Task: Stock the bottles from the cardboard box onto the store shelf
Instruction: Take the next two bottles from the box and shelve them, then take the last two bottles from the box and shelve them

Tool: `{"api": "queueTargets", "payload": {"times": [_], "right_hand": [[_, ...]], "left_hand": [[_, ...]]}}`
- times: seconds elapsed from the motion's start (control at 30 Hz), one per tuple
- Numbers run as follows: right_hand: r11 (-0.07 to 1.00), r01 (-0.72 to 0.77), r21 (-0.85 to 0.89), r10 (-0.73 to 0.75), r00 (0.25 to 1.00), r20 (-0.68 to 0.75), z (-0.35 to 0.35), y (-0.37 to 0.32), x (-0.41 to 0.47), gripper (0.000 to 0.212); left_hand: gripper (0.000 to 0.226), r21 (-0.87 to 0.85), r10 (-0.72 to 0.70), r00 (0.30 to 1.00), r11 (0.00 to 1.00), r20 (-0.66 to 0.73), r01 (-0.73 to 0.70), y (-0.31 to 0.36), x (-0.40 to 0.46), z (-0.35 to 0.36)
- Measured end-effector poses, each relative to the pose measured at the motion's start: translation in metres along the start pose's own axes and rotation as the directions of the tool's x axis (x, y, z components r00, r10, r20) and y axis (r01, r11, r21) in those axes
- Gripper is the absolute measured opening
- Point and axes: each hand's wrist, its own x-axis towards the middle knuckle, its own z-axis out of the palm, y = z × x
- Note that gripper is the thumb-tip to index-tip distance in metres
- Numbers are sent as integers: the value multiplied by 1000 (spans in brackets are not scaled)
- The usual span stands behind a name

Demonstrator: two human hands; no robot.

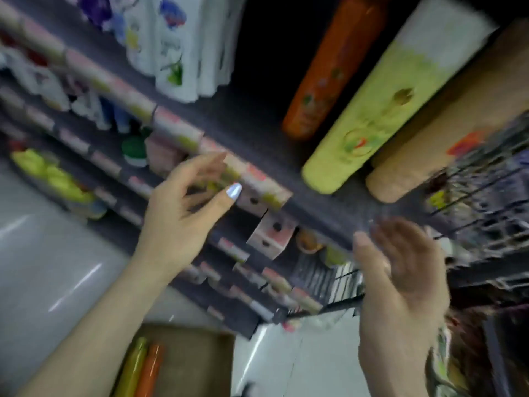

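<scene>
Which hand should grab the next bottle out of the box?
Probably left. The empty left hand is on the side of the brown cardboard box with its yellow bottle and orange bottle; the empty right hand is farther away.

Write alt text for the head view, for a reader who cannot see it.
Two empty open hands, left hand and right hand, hover before a store shelf holding an orange bottle, a yellow-green bottle and a tan bottle. Below on the floor, a cardboard box holds two bottles, one yellow-green, one orange. The picture is motion-blurred.
</scene>
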Motion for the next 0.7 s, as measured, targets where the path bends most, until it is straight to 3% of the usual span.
{"api": "queueTargets", "payload": {"times": [0.13,0.23,0.37,0.5,0.6,0.7], "right_hand": [[960,-277,-28,277,938,208,7,68,-64,33],[848,-474,-236,529,776,344,7,138,-106,33],[666,-521,-533,744,516,425,4,254,-160,29],[536,-418,-734,842,328,428,23,374,-208,23],[459,-321,-829,887,217,407,39,454,-242,28],[395,-302,-868,919,111,380,50,517,-274,36]], "left_hand": [[35,84,-297,950,949,-92,304,-71,-66,-46],[27,173,-542,828,810,-141,560,-142,-123,-71],[32,247,-781,593,545,-196,801,-246,-199,-90],[51,423,-897,404,300,-182,855,-354,-249,-95],[54,489,-890,386,231,-242,841,-425,-261,-91],[53,613,-848,445,194,-288,766,-494,-273,-94]]}}
